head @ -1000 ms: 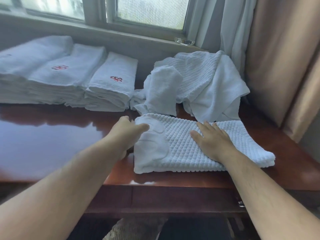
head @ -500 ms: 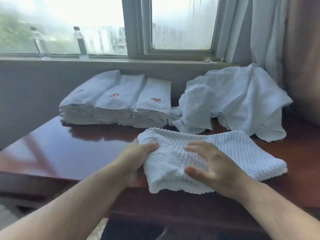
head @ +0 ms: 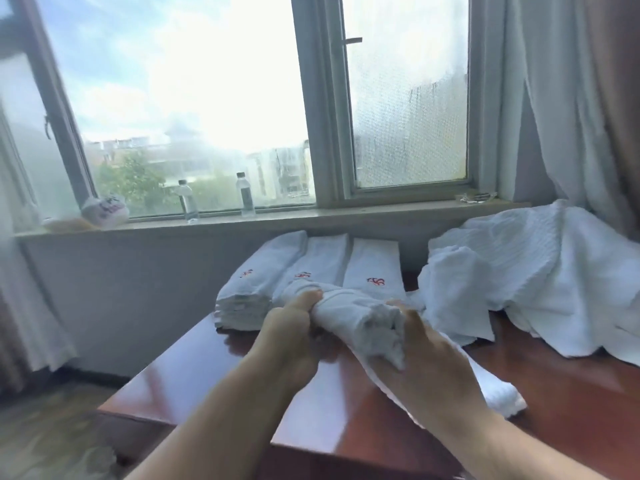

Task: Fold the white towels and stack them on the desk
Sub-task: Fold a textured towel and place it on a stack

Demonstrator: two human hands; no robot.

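- Folded waffle towel [head: 349,315] lifted at centre frame, its trailing end [head: 498,396] low on the desk [head: 207,375] at lower right.
- Left hand [head: 294,317] grip clamps the towel's left end; right hand [head: 422,355] grip holds the middle from beneath.
- Long axis runs upper left to lower right.
- Folded stacks [head: 304,271] lie just behind; left hand is nearer them.
- Unfolded pile [head: 526,271] sits at right.
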